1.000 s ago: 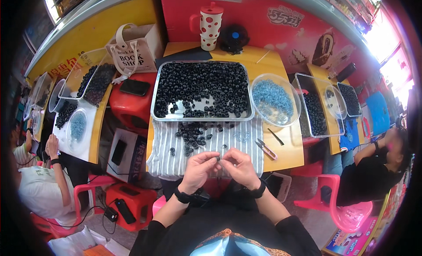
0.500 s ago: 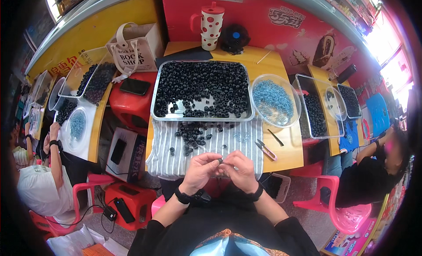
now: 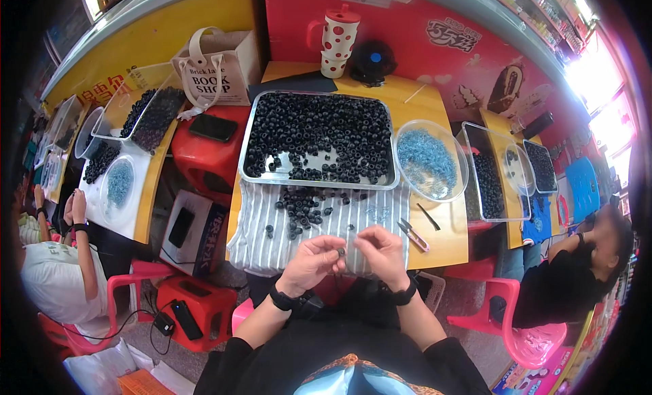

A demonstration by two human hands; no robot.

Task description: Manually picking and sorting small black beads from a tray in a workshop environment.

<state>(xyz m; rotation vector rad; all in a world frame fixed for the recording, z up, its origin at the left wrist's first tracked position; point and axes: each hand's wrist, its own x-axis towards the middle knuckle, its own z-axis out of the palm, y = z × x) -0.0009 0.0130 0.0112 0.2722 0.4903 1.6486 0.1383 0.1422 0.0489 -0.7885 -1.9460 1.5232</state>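
Note:
My left hand [image 3: 314,260] pinches a small round black bead [image 3: 341,252] between thumb and fingertips, above the front edge of a grey-and-white striped cloth [image 3: 255,249]. Just right of it, my right hand [image 3: 384,256] is closed in a pinch; whatever it holds is too small to make out. Ahead of my hands, a loose pile of black beads [image 3: 302,208] lies on the cloth, with a few pale blue clear bits [image 3: 380,214] to its right. Behind the cloth stands a metal tray [image 3: 319,185] holding many black beads. A round clear tub [image 3: 464,174] of light blue pieces sits beside it.
Thread snips [image 3: 414,237] and dark tweezers [image 3: 429,217] lie right of the cloth. A dotted tumbler [image 3: 337,42] and a black fan [image 3: 373,61] stand at the back. Red stools, one with a phone [image 3: 213,128], flank the table's left. People sit at both neighbouring tables.
My hands have drawn apart: the right has moved away rightward and slightly up, while the left keeps the black bead. The whole view has shifted slightly.

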